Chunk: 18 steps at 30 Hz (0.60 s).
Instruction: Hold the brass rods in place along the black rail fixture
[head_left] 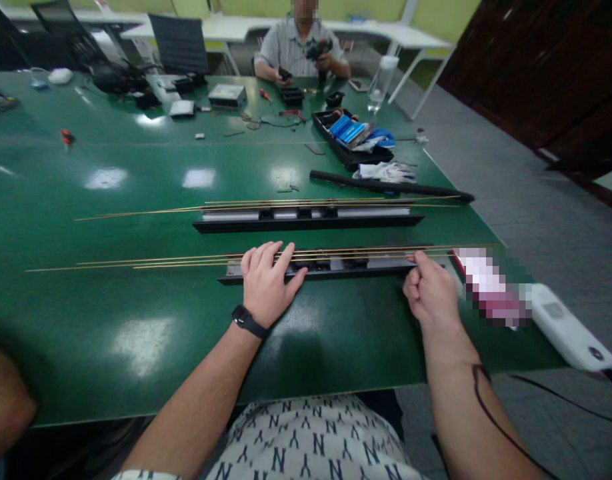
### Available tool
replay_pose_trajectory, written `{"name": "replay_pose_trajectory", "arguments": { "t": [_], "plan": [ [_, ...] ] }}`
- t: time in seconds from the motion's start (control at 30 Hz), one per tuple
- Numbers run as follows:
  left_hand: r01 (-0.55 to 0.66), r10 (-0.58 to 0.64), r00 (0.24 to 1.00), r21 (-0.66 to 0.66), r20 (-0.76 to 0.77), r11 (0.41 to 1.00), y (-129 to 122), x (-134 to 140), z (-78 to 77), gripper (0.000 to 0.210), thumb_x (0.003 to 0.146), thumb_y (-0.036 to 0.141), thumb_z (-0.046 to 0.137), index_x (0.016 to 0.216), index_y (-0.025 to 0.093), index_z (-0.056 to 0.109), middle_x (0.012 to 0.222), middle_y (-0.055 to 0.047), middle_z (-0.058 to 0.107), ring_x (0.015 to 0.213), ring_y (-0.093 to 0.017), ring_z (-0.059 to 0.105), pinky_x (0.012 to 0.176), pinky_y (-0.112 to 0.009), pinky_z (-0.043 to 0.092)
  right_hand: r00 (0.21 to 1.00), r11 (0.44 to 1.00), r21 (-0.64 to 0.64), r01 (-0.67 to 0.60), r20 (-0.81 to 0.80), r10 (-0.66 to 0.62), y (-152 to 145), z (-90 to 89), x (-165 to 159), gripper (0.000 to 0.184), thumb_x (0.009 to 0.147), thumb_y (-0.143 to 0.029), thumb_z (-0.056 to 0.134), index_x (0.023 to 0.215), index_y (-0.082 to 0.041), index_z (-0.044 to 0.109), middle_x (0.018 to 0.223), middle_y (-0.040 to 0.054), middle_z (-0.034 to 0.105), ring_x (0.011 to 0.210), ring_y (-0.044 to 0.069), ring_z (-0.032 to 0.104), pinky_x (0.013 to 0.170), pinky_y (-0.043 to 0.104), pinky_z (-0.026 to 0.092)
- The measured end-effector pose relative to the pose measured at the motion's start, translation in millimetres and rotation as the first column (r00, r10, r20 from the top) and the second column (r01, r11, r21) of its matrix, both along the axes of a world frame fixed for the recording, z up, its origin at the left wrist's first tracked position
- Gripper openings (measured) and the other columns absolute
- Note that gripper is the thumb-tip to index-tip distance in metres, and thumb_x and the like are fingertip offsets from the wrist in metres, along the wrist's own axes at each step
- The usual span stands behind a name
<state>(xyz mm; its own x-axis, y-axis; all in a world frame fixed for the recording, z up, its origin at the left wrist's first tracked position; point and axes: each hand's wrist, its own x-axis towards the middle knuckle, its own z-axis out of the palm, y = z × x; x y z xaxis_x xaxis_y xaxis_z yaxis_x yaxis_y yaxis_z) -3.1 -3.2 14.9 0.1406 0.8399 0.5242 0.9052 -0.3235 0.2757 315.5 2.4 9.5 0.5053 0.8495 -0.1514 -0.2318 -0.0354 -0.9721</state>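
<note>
A black channel-shaped bar [331, 272] with a pale inner strip lies crosswise before me on the table. Several thin gold-coloured rods [186, 259] run along its top and stick out past both ends. My left hand [266, 280], with a dark watch on its wrist, rests palm down over the bar's left part, thumb spread from the fingers. At the right end, my right hand [431, 287] is closed in a pinch by the rods. What lies between its fingertips is too small to make out. Farther back is a second similar black bar [306, 225] with more gold-coloured rods.
On the right are a partly blurred red-edged item [486, 280] and a white handheld device [569, 327] with a cable. Beyond the bars lie a black tube [386, 184], gloves [386, 172] and a black tray [349, 157]. Across the green table [161, 153] a person [281, 50] holds dark items.
</note>
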Motion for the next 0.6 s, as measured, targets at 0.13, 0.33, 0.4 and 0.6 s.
{"name": "replay_pose_trajectory", "arguments": {
  "t": [0.13,0.33,0.4,0.6],
  "plan": [
    [0.000,0.000,1.000,0.003,-0.013,1.000,0,0,-0.1,0.046,0.097,0.050,0.064,0.136,0.024,0.067,0.136,-0.012,0.068,0.132,-0.032,0.057,0.115,-0.053,0.034,0.993,0.992,-0.027,-0.121,-0.002,0.121,-2,2.4,-9,0.035,0.080,-0.049,0.085,0.087,-0.017,0.071,0.044,-0.0073,0.048,0.026,0.005,0.032,0.025,0.016,0.023],
    [0.003,-0.003,1.000,0.010,-0.012,1.000,0,-1,-0.4,0.046,0.097,0.049,0.065,0.136,0.024,0.067,0.136,-0.012,0.068,0.132,-0.032,0.057,0.115,-0.053,0.035,0.969,0.969,-0.041,-0.243,-0.048,0.241,-3,3.7,-15,0.036,0.081,-0.049,0.085,0.087,-0.018,0.069,0.044,-0.0069,0.049,0.026,0.005,0.031,0.026,0.016,0.022],
    [0.004,-0.004,1.000,0.014,-0.014,1.000,0,-1,-0.6,0.046,0.097,0.049,0.064,0.136,0.024,0.067,0.136,-0.012,0.068,0.132,-0.032,0.057,0.115,-0.053,0.035,0.966,0.966,-0.035,-0.256,-0.055,0.254,-3,3.4,-15,0.036,0.082,-0.049,0.085,0.087,-0.018,0.069,0.044,-0.0071,0.049,0.026,0.005,0.031,0.026,0.016,0.022],
    [0.007,-0.006,1.000,0.021,-0.008,1.000,1,-2,-1.9,0.046,0.097,0.050,0.064,0.135,0.024,0.067,0.136,-0.012,0.068,0.131,-0.032,0.058,0.115,-0.053,0.035,0.977,0.980,-0.014,-0.198,-0.080,0.196,-3,1.7,-12,0.032,0.083,-0.047,0.083,0.087,-0.019,0.068,0.044,-0.0076,0.049,0.026,0.005,0.031,0.027,0.017,0.023]
  ]
}}
